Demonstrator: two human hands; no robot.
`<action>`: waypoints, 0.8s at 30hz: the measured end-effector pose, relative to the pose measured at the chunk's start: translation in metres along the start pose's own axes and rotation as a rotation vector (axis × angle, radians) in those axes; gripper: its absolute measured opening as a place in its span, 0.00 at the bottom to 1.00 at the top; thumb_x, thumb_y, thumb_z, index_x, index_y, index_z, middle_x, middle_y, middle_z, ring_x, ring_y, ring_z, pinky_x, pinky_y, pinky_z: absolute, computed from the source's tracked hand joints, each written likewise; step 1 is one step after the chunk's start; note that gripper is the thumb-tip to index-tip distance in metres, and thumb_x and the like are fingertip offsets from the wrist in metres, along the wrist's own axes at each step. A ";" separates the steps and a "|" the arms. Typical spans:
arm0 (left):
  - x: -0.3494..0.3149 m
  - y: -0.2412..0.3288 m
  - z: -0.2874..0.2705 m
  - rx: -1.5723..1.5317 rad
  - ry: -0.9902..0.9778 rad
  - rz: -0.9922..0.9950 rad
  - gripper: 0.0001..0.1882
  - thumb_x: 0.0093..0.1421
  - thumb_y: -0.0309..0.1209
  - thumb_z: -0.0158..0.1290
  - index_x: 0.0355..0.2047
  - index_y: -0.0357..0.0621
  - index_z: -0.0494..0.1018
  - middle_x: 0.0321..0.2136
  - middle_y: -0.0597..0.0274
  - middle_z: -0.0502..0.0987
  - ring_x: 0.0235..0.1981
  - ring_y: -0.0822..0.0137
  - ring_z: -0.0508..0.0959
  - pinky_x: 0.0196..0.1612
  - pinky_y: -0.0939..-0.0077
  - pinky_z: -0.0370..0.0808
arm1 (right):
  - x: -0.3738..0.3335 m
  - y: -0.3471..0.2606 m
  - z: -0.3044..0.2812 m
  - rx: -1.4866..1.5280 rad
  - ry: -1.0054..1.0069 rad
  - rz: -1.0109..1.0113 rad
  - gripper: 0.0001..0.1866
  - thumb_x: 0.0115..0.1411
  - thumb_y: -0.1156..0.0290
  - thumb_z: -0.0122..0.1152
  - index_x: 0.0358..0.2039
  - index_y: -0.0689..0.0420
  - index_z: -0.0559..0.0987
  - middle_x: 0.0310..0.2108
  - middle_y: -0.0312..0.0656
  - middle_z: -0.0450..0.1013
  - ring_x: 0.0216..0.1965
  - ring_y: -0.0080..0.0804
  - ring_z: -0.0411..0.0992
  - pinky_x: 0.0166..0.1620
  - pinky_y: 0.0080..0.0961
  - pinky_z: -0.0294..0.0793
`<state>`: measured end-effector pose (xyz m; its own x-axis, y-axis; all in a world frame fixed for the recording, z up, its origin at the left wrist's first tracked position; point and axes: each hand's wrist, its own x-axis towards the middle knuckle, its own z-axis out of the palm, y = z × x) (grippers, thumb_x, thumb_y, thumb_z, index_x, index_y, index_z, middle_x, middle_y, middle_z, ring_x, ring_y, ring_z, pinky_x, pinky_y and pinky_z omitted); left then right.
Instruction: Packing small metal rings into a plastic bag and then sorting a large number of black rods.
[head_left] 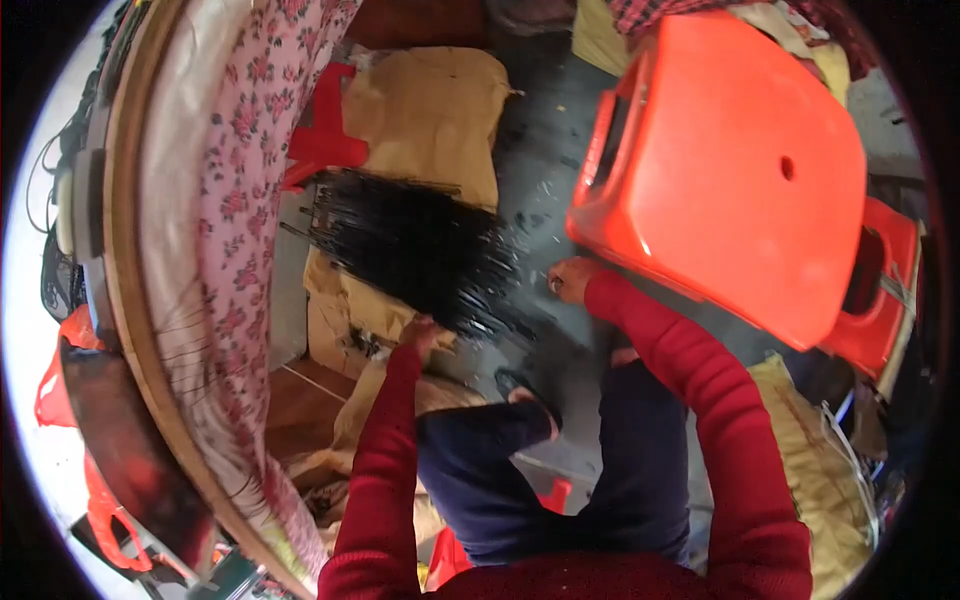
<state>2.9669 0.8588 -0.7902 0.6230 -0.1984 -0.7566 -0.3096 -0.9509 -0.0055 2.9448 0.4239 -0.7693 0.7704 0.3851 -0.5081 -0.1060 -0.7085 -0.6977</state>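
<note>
Nearest the lens: red sweater [600, 580], with both sleeves reaching forward. Far left, floral cloth [240, 150] hung down. Right of it, brown sheet [425, 100] lay on grey floor [545, 120].

Black sticks [400, 240] lay across the sheet's middle, left ends about at its left edge, right ends past its right edge, over the floor. One broad heap, mostly parallel. Gathering and rough lining-up looked done; ends uneven, strays at lower right, no tie or wrap visible. How much remained, could not tell.

Long axis of heap and sticks alike: slantwise, from the sheet's left edge down to the right, toward the floor between the two hands. Which ends were the tips, unclear.

Left hand [424, 332] was at the heap's near side; finger state too small to tell, contact uncertain. Right hand [572, 280] was just beyond the right ends, fingers seemingly curled; whether gripping anything, could not tell. Far right: red plastic stool [730, 180], near that hand.
</note>
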 end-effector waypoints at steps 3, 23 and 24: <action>0.023 0.014 0.018 -0.705 -0.171 -0.237 0.26 0.54 0.52 0.53 0.46 0.49 0.75 0.42 0.54 0.78 0.37 0.60 0.78 0.41 0.63 0.75 | 0.061 0.036 0.004 -0.122 0.034 0.063 0.11 0.54 0.67 0.51 0.35 0.50 0.81 0.38 0.46 0.77 0.44 0.48 0.75 0.46 0.42 0.73; 0.012 0.047 0.059 -1.526 -0.112 -0.461 0.30 0.49 0.60 0.62 0.32 0.46 0.68 0.25 0.68 0.72 0.26 0.73 0.75 0.30 0.78 0.77 | 0.287 0.085 0.059 0.581 0.496 0.090 0.23 0.60 0.57 0.55 0.48 0.63 0.76 0.41 0.54 0.76 0.41 0.51 0.75 0.44 0.43 0.73; 0.018 0.041 0.074 -1.540 -0.111 -0.468 0.30 0.49 0.60 0.62 0.32 0.46 0.68 0.25 0.68 0.72 0.26 0.73 0.75 0.30 0.78 0.77 | 0.285 0.084 0.064 0.717 0.454 0.104 0.22 0.61 0.60 0.54 0.49 0.64 0.75 0.40 0.50 0.77 0.39 0.47 0.75 0.41 0.42 0.75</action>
<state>2.9125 0.8343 -0.8528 0.3773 0.1152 -0.9189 0.9048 -0.2574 0.3393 3.1153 0.5118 -1.0046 0.8955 -0.0437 -0.4429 -0.4448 -0.1231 -0.8871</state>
